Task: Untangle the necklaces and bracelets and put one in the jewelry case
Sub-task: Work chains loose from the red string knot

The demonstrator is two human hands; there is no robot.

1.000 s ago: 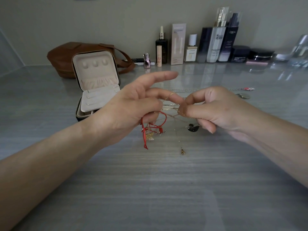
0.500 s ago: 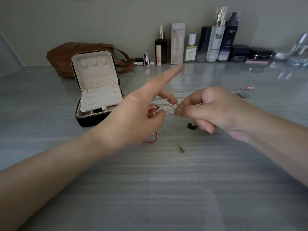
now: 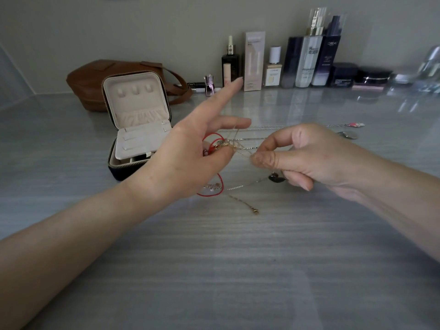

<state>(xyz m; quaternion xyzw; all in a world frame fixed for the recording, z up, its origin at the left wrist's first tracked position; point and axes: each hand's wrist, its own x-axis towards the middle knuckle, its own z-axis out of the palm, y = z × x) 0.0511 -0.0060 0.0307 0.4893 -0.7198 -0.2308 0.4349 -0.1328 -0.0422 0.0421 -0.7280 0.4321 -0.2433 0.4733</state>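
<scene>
Just right of the open jewelry case (image 3: 138, 120), the left hand (image 3: 185, 158) holds the tangle of chains (image 3: 227, 146) above the bench (image 3: 214, 270), its grip clamped on the knot while the index finger points straight out. Further right of the case, the right hand (image 3: 309, 156) has its grip pinched together on a thin gold chain (image 3: 245, 153) running from the tangle. A red cord bracelet (image 3: 220, 186) loops down below the knot

Gold and silver tangled chains (image 3: 238, 148) with red cord bracelet (image 3: 222, 183): pinched between left grip (image 3: 190, 163) and right grip (image 3: 316, 158). Jewelry case (image 3: 138, 120): open, lid upright, behind left grip.
</scene>
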